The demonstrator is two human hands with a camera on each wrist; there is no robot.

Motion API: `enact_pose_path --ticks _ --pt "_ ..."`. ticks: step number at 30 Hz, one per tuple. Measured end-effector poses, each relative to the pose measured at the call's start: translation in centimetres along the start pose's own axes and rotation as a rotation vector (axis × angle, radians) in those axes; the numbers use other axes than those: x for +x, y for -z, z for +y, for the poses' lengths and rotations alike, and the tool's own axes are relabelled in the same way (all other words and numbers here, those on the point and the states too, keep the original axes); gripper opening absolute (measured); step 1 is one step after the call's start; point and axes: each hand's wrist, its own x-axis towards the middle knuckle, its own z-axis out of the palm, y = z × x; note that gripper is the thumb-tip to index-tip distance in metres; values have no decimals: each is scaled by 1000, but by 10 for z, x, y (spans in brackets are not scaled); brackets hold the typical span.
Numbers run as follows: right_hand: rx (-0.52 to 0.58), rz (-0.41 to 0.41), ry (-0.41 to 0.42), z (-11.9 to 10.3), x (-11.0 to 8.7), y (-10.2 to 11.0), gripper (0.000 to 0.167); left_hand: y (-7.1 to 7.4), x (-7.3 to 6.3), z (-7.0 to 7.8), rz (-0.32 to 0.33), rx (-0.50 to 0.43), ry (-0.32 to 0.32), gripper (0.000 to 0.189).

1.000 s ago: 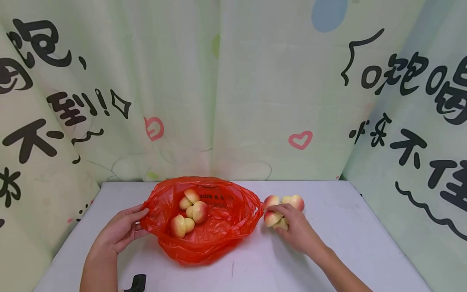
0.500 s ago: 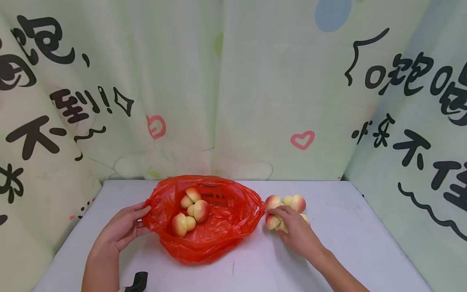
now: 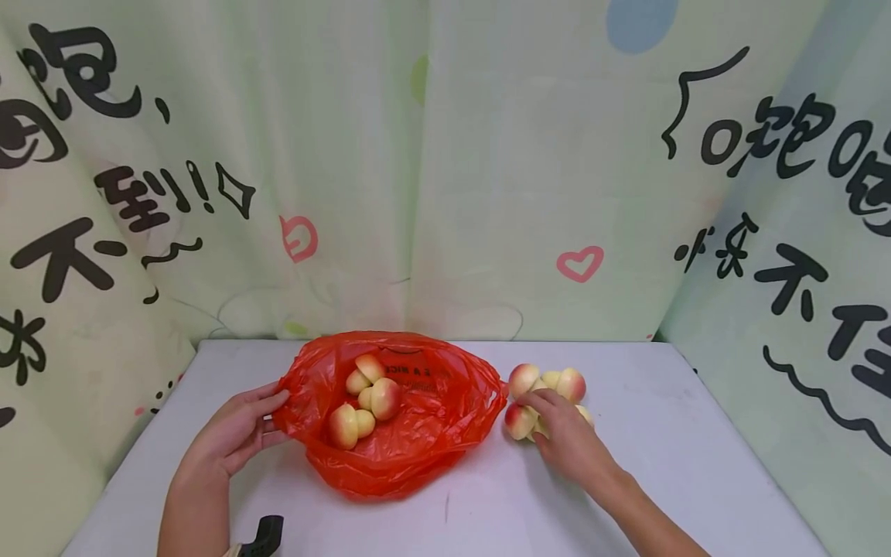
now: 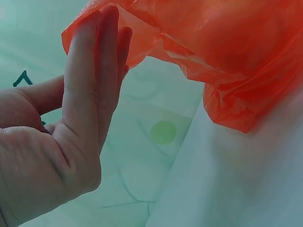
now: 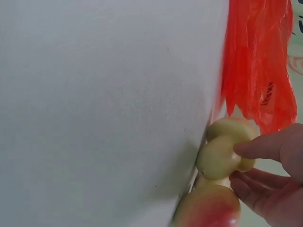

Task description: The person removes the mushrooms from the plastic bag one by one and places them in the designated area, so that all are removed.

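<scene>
A red plastic bag point(image 3: 445, 422) lies with its mouth spread wide, three toy mushrooms point(image 3: 385, 398) with yellow-to-red caps inside. My left hand point(image 3: 233, 435) pinches the bag's left rim, thumb above and the other fingers extended underneath. To the right of the bag, my right hand point(image 3: 574, 437) holds another toy mushroom point(image 3: 519, 422) close over the table. In the right wrist view the thumb presses its pale stem point(image 5: 218, 158), with fingers on the far side. Two mushrooms point(image 3: 568, 384) sit just behind that hand, and one point(image 3: 585, 414) is mostly hidden by it.
The white table point(image 3: 445, 534) is enclosed by pale green printed curtains point(image 3: 487, 193) at the back and both sides. A black strap end point(image 3: 267, 535) shows beside the left forearm.
The head view has shifted slightly. The mushroom right of my right hand, covered at first, now shows partly. My left hand keeps its hold on the bag rim.
</scene>
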Motion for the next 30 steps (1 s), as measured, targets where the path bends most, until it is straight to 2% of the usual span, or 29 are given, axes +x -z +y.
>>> enact_pose_path --ticks 13,20,30 --pt "-25 48 28 6 3 -5 52 2 -1 -1 -8 -13 -6 68" --pt "-46 91 64 9 2 -6 52 2 -1 0 9 -8 -2 66" --pt "-75 114 72 11 3 -6 50 1 -2 -1 22 -18 0 66"
